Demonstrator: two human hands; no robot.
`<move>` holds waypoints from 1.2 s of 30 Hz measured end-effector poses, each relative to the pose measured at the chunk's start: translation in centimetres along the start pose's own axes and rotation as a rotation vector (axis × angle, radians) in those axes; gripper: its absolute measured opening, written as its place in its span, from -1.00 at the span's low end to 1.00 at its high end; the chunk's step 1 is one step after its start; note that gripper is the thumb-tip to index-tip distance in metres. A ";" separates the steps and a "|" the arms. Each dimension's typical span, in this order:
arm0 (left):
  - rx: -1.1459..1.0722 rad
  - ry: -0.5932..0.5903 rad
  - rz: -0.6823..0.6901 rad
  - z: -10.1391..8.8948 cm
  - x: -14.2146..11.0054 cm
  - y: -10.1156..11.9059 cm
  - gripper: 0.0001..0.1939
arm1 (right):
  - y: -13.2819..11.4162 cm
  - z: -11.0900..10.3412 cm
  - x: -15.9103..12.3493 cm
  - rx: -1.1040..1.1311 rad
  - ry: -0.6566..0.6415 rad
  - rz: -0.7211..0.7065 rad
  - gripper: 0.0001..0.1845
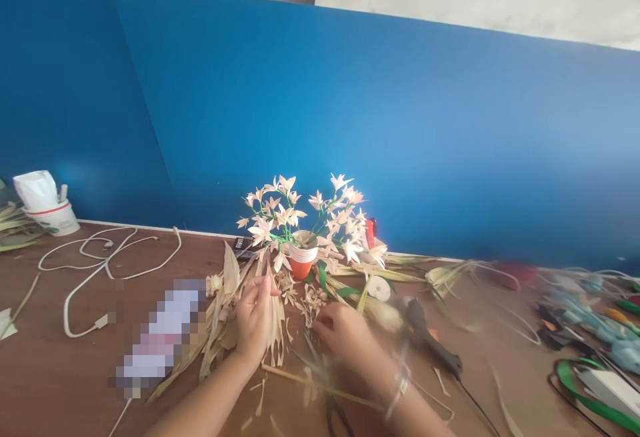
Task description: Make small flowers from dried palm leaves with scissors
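Observation:
My left hand point(254, 314) is closed, thumb against the fingers, in front of dried husk strips point(276, 334); whatever it pinches is too small to name. Beside it, my right hand point(345, 327) has curled fingers over a heap of small husk pieces point(313, 300); its fingertips hide anything held. Beneath that hand lie scissors point(337, 417) with dark handles and a thin wooden stick point(300, 377). Just beyond both hands stands a red and white cup point(302, 265) bearing pale husk flowers point(285, 216) on green stems.
A black glue gun point(433, 340) with a cord lies right of my right hand, near a white roll point(379, 288). To the left are a blurred-out object point(163, 334), a white cable point(105, 264) and a white tub point(55, 217). A blue panel point(380, 124) borders the table's back.

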State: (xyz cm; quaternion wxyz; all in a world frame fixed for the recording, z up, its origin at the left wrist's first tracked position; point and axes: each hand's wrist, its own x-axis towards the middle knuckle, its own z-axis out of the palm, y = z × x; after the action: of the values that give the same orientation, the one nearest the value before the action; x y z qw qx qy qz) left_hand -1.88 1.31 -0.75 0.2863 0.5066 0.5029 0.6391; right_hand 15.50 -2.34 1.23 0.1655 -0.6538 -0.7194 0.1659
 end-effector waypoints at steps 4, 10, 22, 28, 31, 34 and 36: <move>0.001 -0.078 0.069 0.2 -0.3 -0.4 -0.77 | -0.9 0.4 -0.6 -0.037 0.002 0.037 -0.88; 0.064 -0.241 0.195 0.2 -0.6 -0.6 -0.69 | 0.0 -2.0 -1.3 -0.044 0.027 0.108 -0.71; 0.260 -0.535 0.214 0.5 -0.6 -0.4 -0.77 | 2.9 -3.3 -3.3 -0.096 -0.077 0.025 -0.80; 0.340 -0.645 0.134 1.0 -1.0 0.4 -0.83 | 5.5 -4.2 -2.6 -0.210 0.173 0.175 -0.81; 0.423 -0.791 0.094 1.1 -1.4 1.2 -0.82 | 5.3 -4.3 -3.2 -0.141 0.098 0.140 -0.81; 0.496 -1.065 0.075 0.8 -2.1 2.6 -0.90 | 4.2 -4.1 -4.5 -0.079 -0.067 0.048 -0.86; 0.533 -1.186 0.103 0.7 -2.5 3.4 -0.90 | 3.5 -3.6 -5.4 -0.080 -0.144 -0.003 -0.87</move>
State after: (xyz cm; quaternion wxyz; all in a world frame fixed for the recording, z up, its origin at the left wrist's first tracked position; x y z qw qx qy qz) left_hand 0.06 -1.81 1.53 0.3487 0.8506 0.3758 0.1172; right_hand 20.68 -7.33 2.75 0.0875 -0.6451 -0.7365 0.1834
